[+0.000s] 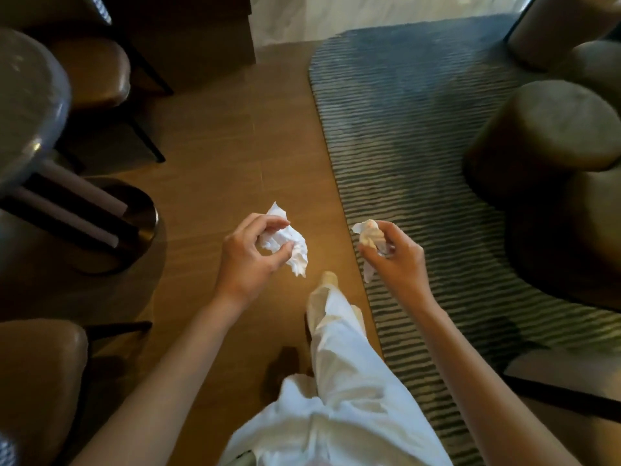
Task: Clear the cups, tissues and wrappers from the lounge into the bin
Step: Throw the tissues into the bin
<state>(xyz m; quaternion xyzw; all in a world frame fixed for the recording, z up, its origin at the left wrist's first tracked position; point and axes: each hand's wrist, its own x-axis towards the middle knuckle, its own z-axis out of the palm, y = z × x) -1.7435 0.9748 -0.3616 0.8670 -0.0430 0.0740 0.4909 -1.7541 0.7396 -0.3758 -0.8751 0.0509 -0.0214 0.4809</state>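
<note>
Left hand (250, 255) reaches forward, fingers pinching a crumpled white tissue (289, 242); right hand (395, 258) likewise grips a stained tissue (369, 232).

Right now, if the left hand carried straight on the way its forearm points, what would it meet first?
Probably nothing close: the left hand, gripping a crumpled tissue, points up the bare wood floor toward the dark cabinet. Depth is unclear, so the way looks free only as far as shown.

The floor (218, 146) is warm honey-brown wood, and the rug (403, 129) on it is grey-blue with thin dark and pale stripes. Both crumpled tissues are white, the left tissue (289, 243) plain and the right tissue (369, 233) tinged cream, while the trousers (339, 381) are white. The chair seats (100, 72) are tan brown, and the round stools (544, 129) a dull olive-brown.
</note>
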